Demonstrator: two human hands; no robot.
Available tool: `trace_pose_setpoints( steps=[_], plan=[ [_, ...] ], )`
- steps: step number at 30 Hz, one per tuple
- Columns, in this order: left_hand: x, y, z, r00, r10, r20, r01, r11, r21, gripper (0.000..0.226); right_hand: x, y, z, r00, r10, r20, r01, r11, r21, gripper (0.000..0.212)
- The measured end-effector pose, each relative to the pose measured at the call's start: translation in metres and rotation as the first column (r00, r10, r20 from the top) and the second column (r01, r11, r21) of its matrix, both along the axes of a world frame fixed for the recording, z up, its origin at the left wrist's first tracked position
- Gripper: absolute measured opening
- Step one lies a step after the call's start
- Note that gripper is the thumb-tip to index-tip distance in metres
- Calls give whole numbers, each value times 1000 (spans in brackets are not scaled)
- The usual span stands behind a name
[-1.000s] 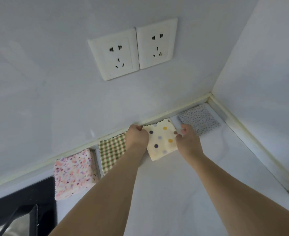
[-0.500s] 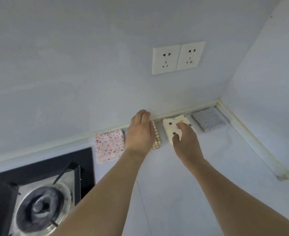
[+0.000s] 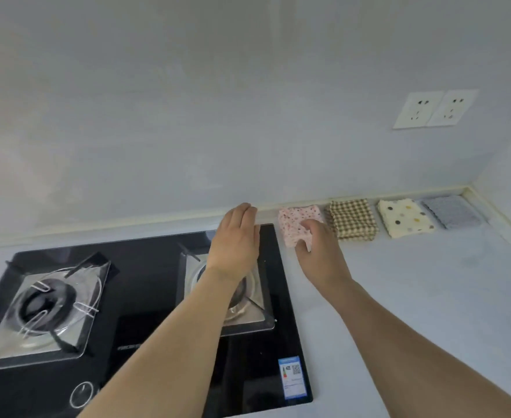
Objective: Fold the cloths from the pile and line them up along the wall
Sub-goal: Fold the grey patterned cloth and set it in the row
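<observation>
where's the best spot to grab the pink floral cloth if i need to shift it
Pinch the pink floral cloth at its near edge, coming from the counter side. It lies flat with its far edge close to the wall, and the checked cloth sits close on its right. The right hand is already at that near right corner.

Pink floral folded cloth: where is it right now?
Head view, right of centre: the pink floral folded cloth lies by the wall, between the black gas hob and the brown checked folded cloth, under the right hand.

light: soft, even, dim-bluish | shadows: faint | blur: slight | edges: wide-angle bowing
</observation>
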State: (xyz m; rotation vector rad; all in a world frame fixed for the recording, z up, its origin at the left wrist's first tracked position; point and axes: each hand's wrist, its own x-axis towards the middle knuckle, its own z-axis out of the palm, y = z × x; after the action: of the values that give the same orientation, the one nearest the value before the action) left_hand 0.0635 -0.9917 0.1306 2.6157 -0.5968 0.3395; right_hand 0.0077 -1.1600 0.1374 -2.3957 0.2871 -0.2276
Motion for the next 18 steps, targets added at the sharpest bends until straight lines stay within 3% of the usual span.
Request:
trace_pose_setpoints(
  steps=[7, 13, 18],
  plan=[
    [-28, 100, 8, 980, 199, -27, -199, 980, 20, 41, 7, 86, 20, 982, 188, -14, -188, 982, -1, 41],
    [-44, 192, 19, 971, 239, -21, -239, 971, 13, 40, 0, 187, 34, 962, 273, -21, -272, 961, 44, 41],
    [-58, 319, 19, 964, 264, -39, -261, 962, 77, 39, -2, 306, 32, 955, 296, 12, -296, 953, 71, 39]
  ],
)
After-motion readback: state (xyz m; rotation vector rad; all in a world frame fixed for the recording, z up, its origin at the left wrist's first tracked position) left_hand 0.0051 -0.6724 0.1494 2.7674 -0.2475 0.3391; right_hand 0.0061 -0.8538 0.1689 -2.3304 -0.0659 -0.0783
